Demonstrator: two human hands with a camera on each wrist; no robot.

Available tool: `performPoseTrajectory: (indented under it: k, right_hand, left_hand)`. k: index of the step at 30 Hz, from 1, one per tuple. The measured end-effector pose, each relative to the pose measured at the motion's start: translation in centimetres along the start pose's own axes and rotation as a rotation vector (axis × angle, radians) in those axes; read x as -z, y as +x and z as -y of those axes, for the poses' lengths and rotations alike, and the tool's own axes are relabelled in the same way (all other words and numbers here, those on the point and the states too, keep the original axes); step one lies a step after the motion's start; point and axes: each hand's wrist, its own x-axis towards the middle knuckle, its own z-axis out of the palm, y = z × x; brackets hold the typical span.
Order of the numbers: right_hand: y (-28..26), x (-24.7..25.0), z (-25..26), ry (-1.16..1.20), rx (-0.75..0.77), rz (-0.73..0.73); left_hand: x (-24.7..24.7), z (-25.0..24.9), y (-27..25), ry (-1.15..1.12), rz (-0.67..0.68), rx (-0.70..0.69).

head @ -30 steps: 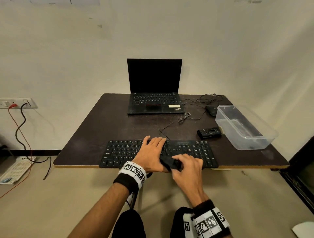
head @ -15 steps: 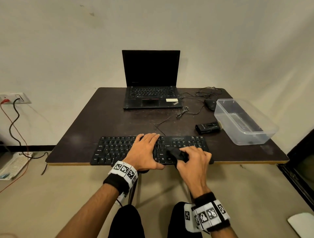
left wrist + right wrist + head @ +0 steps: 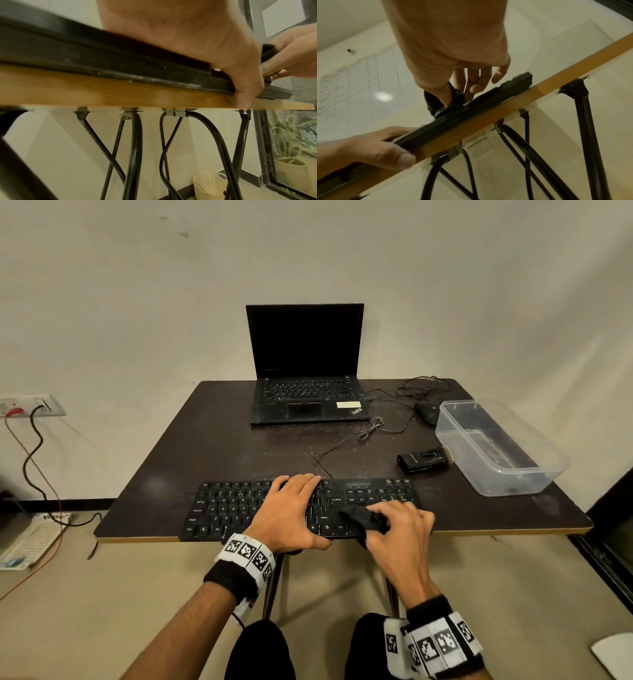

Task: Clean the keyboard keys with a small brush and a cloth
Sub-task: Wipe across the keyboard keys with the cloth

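Fingers (image 3: 301,484) of the left hand (image 3: 287,518) are laid flat and close together across the middle rows of the black keyboard (image 3: 233,508), with the thumb hooked down over the keyboard's near edge; in the left wrist view that thumb is seen pressed against the front of the keyboard and the wooden edge of the table (image 3: 102,93). A crumpled black cloth (image 3: 363,520) is pinched between the thumb and curled fingers of the right hand (image 3: 400,529) and is held against the keys at the right part of the keyboard, near its front row. In the right wrist view the cloth (image 3: 436,106) is seen bunched under the thumb, touching the keyboard's top.

The keyboard is placed along the near edge of the dark table (image 3: 212,446). A small black brush (image 3: 424,462) is lying on the table beyond the keyboard's right end, just beside a clear plastic container (image 3: 507,470). An open laptop (image 3: 305,371) is set at the far side, with a black mouse (image 3: 426,410) and loose cables (image 3: 376,426) to its right.
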Motion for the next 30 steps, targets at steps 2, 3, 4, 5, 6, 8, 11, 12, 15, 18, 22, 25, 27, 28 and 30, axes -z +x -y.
performPoseTrajectory:
  k: [2, 3, 4, 5, 6, 8, 11, 12, 15, 18, 22, 25, 27, 28, 30]
  right_hand:
    - [1.0, 0.0, 0.1, 0.007, -0.033, -0.013]
    - [1.2, -0.1, 0.6, 0.018, -0.017, 0.023]
    - [1.1, -0.3, 0.9, 0.028, 0.011, 0.064]
    - [0.9, -0.4, 1.0, 0.032, 0.035, 0.094]
    - [0.8, -0.4, 0.8, 0.024, 0.044, 0.102]
    - [0.7, 0.0, -0.2, 0.005, -0.005, 0.047]
    - [1.7, 0.0, -0.5, 0.002, -0.086, -0.027]
    - [1.7, -0.2, -0.1, 0.014, -0.082, -0.006]
    - [1.5, -0.3, 0.0, 0.076, -0.035, 0.072]
    - [2.5, 0.3, -1.1, 0.042, -0.104, 0.009]
    - [3.0, -0.7, 0.8, 0.069, -0.078, 0.046]
    - [2.4, -1.3, 1.3, 0.082, -0.038, 0.084]
    - [3.0, -1.1, 0.6, 0.057, -0.091, 0.000]
    - [3.4, -1.1, 0.3, 0.043, -0.121, -0.041]
    - [4.1, -1.2, 0.8, 0.026, -0.140, -0.034]
  left_hand:
    - [0.1, -0.1, 0.0, 0.007, 0.008, 0.003]
    - [0.2, -0.2, -0.1, 0.007, 0.011, 0.004]
    - [0.2, -0.2, -0.1, 0.008, 0.013, 0.005]
    - [0.2, -0.3, -0.1, 0.008, 0.014, 0.007]
    - [0.3, -0.2, 0.0, 0.004, 0.015, 0.009]
    - [0.2, -0.2, 0.0, -0.009, 0.017, 0.010]
    - [0.3, -0.3, -0.1, -0.010, 0.016, 0.009]
    - [0.2, -0.3, -0.1, -0.006, 0.016, 0.009]
    - [0.2, -0.2, -0.1, 0.002, 0.030, 0.013]
    - [0.2, -0.1, 0.0, 0.003, 0.032, 0.014]
    - [0.2, -0.2, 0.0, -0.001, 0.030, 0.017]
    - [0.2, -0.3, 0.0, -0.006, 0.029, 0.015]
    - [0.2, -0.2, -0.1, -0.005, 0.022, 0.014]
    - [0.2, -0.2, -0.1, -0.002, 0.022, 0.013]
    - [0.2, -0.2, -0.1, 0.002, 0.028, 0.013]
